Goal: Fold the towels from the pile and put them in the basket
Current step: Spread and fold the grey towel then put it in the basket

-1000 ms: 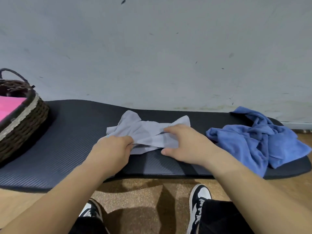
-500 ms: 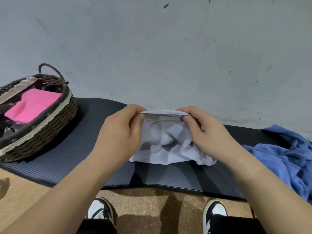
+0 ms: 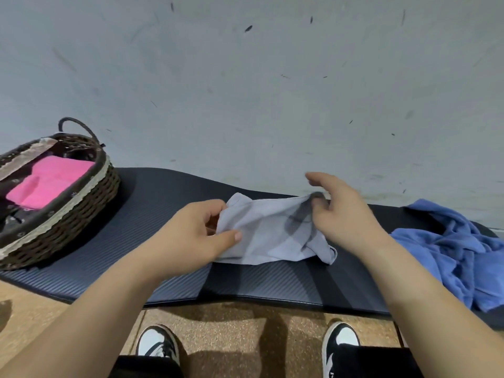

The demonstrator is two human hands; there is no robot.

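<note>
- A grey towel (image 3: 272, 233) is held over the dark mat (image 3: 136, 241), partly spread and still creased; its lower edge seems to rest on the mat.
- The left end of the grey towel is pinched by the left hand (image 3: 199, 230), with the thumb pressed on the cloth from the front.
- The right upper corner is caught by the lower fingers of the right hand (image 3: 343, 214), while the index finger and thumb are spread open above the cloth; the grip is therefore judged as partial.
- A wicker basket (image 3: 81, 208) is placed on the left end of the mat, well apart from the grey towel.
- One pink towel (image 3: 51, 181) is already laid folded inside the basket, so this part of the task can be counted as done.
- A blue towel (image 3: 463, 249) is seen crumpled at the right end of the mat, not folded and not touched by any hand.
- The grey towel is judged to be at the beginning of its folding: no clean fold is seen in it yet.
- What is left, as far as can be seen: the grey towel must be folded and put in the basket, and then the same must be done with the blue towel.
</note>
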